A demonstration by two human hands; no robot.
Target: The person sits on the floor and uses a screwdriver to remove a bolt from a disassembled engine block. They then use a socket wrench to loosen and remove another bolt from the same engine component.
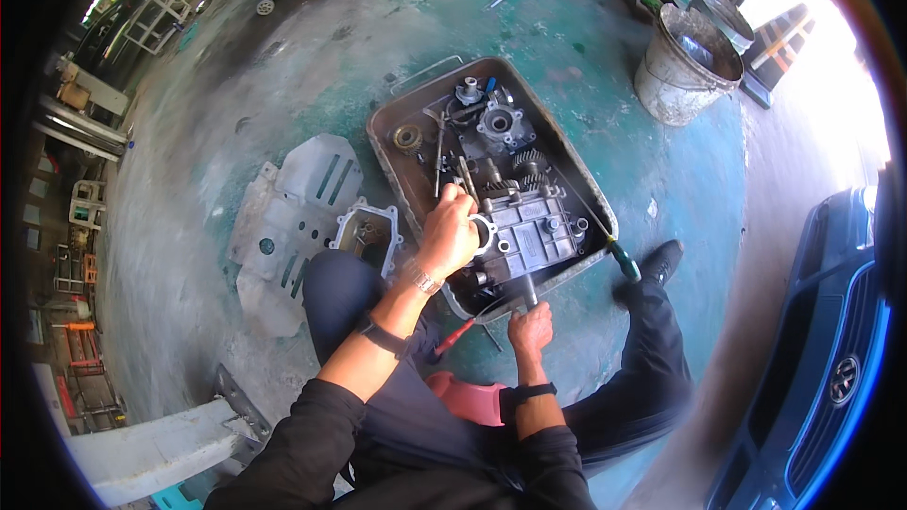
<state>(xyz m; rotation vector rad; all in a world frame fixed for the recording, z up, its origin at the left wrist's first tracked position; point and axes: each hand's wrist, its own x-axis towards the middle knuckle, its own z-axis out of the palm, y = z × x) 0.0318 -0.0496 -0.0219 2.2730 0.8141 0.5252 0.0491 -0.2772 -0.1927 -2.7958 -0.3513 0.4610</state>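
A grey metal gearbox housing (531, 234) lies in a rusty metal tray (402, 175), its shaft (530, 291) pointing toward me. My right hand (531, 329) is closed around the near end of that shaft. At the housing's left side, my left hand (452, 234) has its fingers curled together. A metal rod (467, 176) shows just beyond its fingertips; the hand hides what lies inside its grip. Helical gears (529, 168) sit behind the housing. Farther back in the tray are a flanged cover (501, 125) and a brass-coloured ring gear (407, 139).
Left of the tray lie a flat slotted metal plate (302, 189) and an open casting (368, 231). A green-handled screwdriver (624, 263) and a red-handled tool (456, 334) lean on the tray's rim. Dirty buckets (682, 76) stand back right; a blue car (812, 368) is at right.
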